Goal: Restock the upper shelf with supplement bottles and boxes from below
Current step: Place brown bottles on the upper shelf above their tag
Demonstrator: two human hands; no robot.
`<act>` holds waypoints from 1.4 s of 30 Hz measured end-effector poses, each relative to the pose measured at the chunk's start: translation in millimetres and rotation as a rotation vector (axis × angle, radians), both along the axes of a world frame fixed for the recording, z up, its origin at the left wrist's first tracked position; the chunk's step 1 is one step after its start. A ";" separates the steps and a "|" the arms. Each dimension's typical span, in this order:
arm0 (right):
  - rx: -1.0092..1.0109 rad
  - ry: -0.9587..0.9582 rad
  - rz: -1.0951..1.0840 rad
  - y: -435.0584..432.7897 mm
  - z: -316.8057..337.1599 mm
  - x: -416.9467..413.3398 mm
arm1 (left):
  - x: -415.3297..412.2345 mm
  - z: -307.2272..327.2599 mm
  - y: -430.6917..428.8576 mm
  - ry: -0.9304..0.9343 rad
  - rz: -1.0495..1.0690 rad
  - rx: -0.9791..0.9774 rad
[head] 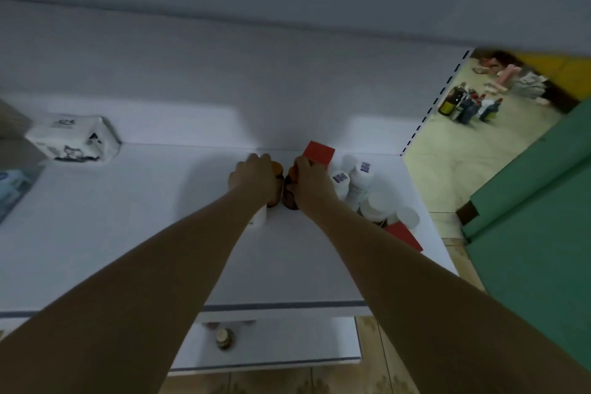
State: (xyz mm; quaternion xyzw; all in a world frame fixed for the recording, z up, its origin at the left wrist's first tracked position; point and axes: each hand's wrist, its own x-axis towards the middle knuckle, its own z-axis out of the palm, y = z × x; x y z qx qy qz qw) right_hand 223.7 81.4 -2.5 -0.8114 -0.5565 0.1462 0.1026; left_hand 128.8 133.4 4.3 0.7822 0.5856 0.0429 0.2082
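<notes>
Upper shelf: a white board that fills the middle of the view; both arms reach over it toward 12 o'clock.
Left hand: its fingers curl over the top of the left amber bottle and grasp it; the bottle stands upright on the shelf.
Right hand: it grasps the right amber bottle from the 3 o'clock side; an orange cap shows beside the thumb.
The two amber bottles: they stand just beside each other, between the hands. The glass is dark, so I cannot tell what is inside.
Red box: at 12 o'clock of the right hand, close to the back wall.
White bottles: a group at 3 o'clock of the right hand, closed, with small labels; they are opaque.
Wide white lid: at 4 o'clock of the same hand, among that group.
Second red box: at 5 o'clock of that group, near the shelf's right end.
Small white bottle: partly hidden under the left forearm.
Lower shelf: at 6 o'clock, with one capped bottle standing on it.
White packet: at 9 o'clock, far from the hands, near the back of the shelf.
</notes>
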 end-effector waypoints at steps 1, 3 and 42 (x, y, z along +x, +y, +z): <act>0.009 -0.007 0.005 0.5 -0.3 -0.3 | 0.4 -2.2 -0.4 -0.027 -0.004 0.000; 0.043 -0.010 0.033 -2.4 0.2 1.2 | -0.7 -4.0 -2.7 -0.091 -0.014 0.007; 0.219 1.677 0.098 -223.8 248.0 -156.5 | -219.7 248.4 -249.3 -1.468 0.138 -0.567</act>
